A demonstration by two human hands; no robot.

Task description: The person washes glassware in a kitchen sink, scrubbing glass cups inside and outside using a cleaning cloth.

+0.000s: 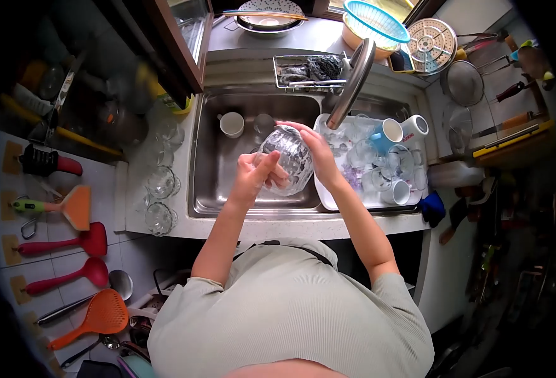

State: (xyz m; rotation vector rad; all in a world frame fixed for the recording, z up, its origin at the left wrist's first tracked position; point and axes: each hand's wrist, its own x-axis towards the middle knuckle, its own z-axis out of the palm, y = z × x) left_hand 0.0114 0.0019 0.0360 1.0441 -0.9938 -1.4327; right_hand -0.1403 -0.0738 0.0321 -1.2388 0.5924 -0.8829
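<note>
Over the sink basin point(227, 183), both hands hold a clear glass bowl point(295, 154) with a raised pattern, tilted on its side. My left hand point(256, 176) grips it from the lower left, its fingers partly seen through the glass. Against the upper right side rests my right hand point(316, 151), fingers curved round the wall. A white mug point(231, 125) stands in the basin, with a small clear glass point(263, 123) beside it. To the right, a white tray point(330, 200) carries several glasses and mugs, among them a blue mug point(388, 132).
The faucet point(353, 82) arches over the tray's left side. Behind it hangs a wire rack point(290, 72) with dark scrubbers. Several glasses point(161, 183) stand on the left counter. Utensils hang on both walls, including an orange skimmer point(106, 313). Baskets point(372, 28) sit by the window.
</note>
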